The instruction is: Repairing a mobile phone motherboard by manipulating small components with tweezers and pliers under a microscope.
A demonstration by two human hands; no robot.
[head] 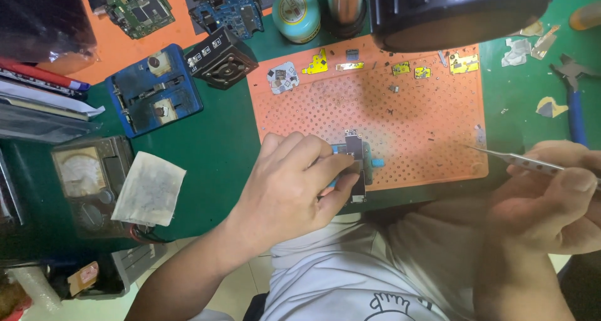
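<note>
Holding a small dark board (pixel 355 164), the left hand (pixel 294 193) has its fingers bent close together, with the thumb and first fingers pinched on the board's left side. The board sits in a blue clamp (pixel 369 163) on the near edge of the orange mat (pixel 375 108). Its long side runs from near the person to far away, and its top end points away from the person.

The right hand (pixel 551 196) is off the mat's right edge. Its fingers are shut on thin metal tweezers (pixel 513 159). The tweezers' tip points left, over the mat's right side, well apart from the board.

Small yellow bits (pixel 319 62) lie in a row along the mat's far edge. A round teal tin (pixel 296 12) with a pale round label stands just past the mat's far left corner. A blue holder (pixel 153 89) and a black cube (pixel 220 58) lie left of the mat. A dirty white cloth (pixel 149 189) lies further left, beside a grey meter (pixel 87 177).
</note>
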